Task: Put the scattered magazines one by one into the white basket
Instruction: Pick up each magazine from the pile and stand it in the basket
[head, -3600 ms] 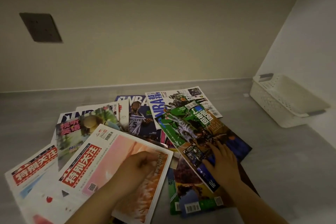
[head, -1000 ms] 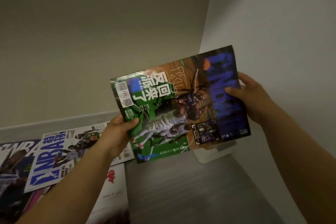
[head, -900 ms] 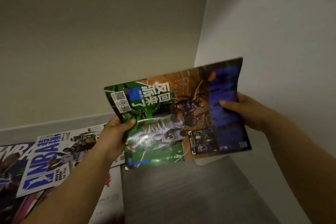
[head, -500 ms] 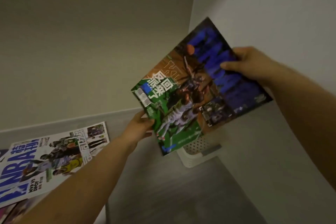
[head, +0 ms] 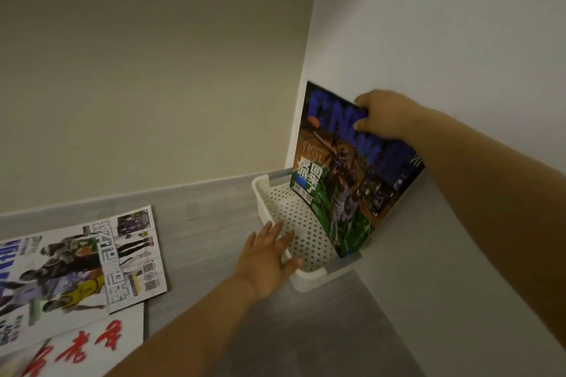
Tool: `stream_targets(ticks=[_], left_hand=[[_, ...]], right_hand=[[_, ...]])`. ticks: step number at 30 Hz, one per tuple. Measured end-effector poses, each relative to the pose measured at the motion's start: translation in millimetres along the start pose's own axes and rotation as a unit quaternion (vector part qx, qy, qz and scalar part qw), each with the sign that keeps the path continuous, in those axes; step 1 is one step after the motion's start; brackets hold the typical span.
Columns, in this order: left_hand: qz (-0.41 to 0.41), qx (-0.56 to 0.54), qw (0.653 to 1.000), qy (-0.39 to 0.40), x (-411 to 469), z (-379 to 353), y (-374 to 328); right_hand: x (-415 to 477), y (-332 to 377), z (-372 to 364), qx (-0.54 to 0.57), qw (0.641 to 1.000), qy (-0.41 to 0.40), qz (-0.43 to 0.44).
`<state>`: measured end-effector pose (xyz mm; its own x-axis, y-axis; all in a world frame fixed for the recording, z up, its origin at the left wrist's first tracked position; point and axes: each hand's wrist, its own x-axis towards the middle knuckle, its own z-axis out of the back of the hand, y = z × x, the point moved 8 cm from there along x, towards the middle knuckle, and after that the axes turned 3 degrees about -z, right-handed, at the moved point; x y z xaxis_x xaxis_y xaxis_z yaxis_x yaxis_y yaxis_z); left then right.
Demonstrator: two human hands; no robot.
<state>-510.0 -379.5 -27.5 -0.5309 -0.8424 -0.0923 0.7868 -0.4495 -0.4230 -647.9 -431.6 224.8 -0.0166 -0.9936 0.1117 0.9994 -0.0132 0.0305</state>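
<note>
The green-and-blue magazine (head: 346,193) stands on its lower edge inside the white basket (head: 258,190), tilted back toward the side wall. The basket sits on the floor (head: 214,223), in the corner of the room.

Right hand (head: 386,115): grasping the magazine at its upper edge, thumb on the cover, fingers behind it.

Left hand (head: 266,260): released, fingers straight and spread, laid on the basket's near rim, apparently steadying it.

Handling notes (judged from appearance):
- The magazine looks thin and light, so one hand should carry it.
- It is probably floppy. Held by one corner it is likely to sag or fan open, so take hold along the bound edge or at mid-edge.
- The cover appears glossy and is likely slick. A pinch should be firm, with the thumb flat on the cover.
- Paper corners crease easily, so lower the magazine rather than drop it.
- The perforated basket looks light and may slide when pushed.

An NBA magazine (head: 92,260) and a white magazine with red characters (head: 76,349) lie flat on the floor, well apart from the basket.
</note>
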Motion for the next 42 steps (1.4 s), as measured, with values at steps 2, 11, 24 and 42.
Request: stream_targets(ticks=[2,11,24,42], left_hand=[[-0.001,0.014,1.000,0.009,1.7,-1.2,0.3],[-0.001,0.024,0.999,0.030,-0.9,-0.4,-1.0],[-0.006,0.008,1.000,0.022,-1.0,0.6,0.0],[0.041,-0.162,0.976,-0.143,-76.2,50.6,41.6]], right_hand=[[4.3,-5.4,-20.2,-0.019,0.999,0.019,-0.021],[12.3,7.8,-32.6,-0.241,0.969,-0.048,0.003],[7.9,-7.1,-64.8,-0.549,0.835,-0.031,0.007],[-50.2,73.3,-66.8,-0.263,0.953,-0.089,0.122]])
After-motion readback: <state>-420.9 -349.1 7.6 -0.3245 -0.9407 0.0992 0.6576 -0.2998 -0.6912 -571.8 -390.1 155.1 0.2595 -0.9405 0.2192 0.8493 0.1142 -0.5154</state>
